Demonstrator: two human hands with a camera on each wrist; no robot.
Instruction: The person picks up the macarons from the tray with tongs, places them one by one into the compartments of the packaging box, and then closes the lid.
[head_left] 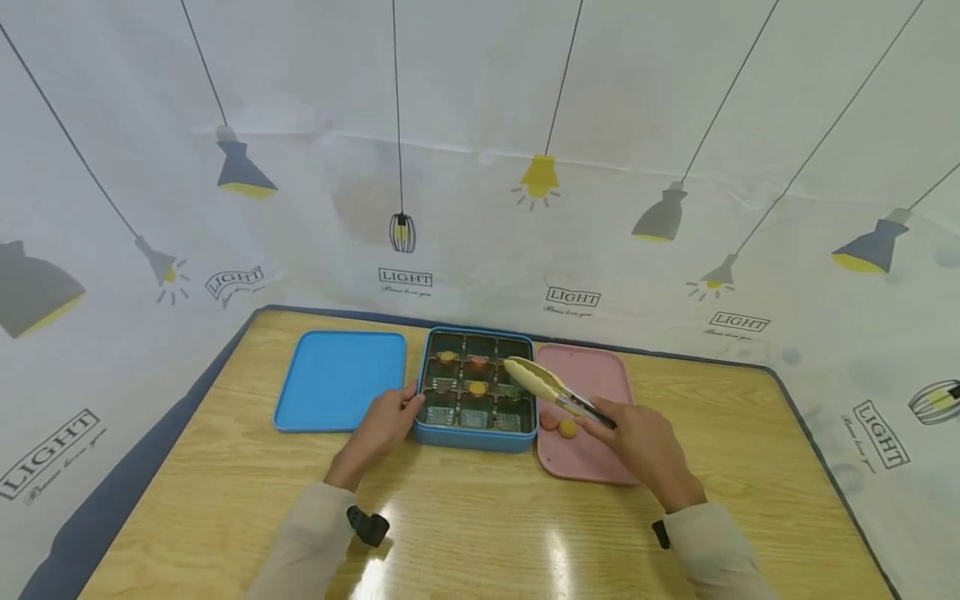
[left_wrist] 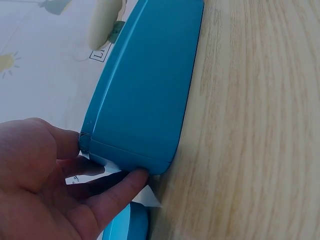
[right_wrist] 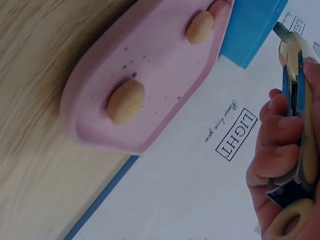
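With the right hand (head_left: 643,442) squeezing the tongs (head_left: 551,388) at frame centre over the compartment box (head_left: 477,437), which the left hand's fingers (head_left: 408,403) merely press, a careless nudge could slide it.

Both arms wear pale cream long sleeves (head_left: 315,533); a small black device (head_left: 369,527) sits strapped at each wrist; both hands bare.

My compartment box (head_left: 476,389) sits mid-table (head_left: 480,533). Left of the box lies a flat lid (head_left: 337,379), right of the box a tray (head_left: 592,400), both just beside it. Small cakes (head_left: 477,387) sit in the box's compartments; one cake (head_left: 567,427) lies on the tray near the box's right front corner.
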